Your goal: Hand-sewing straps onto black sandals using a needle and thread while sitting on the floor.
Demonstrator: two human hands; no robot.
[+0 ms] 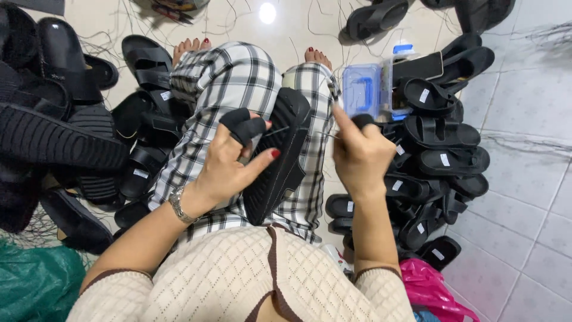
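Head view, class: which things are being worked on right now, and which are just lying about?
In hand:
left hand
black sandal
right hand
thread

Lying about:
sandal pile
blue plastic box
pink bag
green bag

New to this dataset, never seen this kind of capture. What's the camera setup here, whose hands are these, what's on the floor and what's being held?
There is no machine here: a person works with two bare hands, and the single picture comes from a camera worn on their head, looking down over their lap.

The left hand, with a black fingertip cover and a wristwatch, grips a black sandal resting sole-up on the checked trousers. The right hand, also with a black fingertip cover, is pinched shut beside the sandal; a thin thread seems to run from it, though whether a needle is there is too small to tell.

On the tiled floor lie piles of black sandals on both sides, a clear plastic box with a blue lid, loose threads, a pink bag and green netting.
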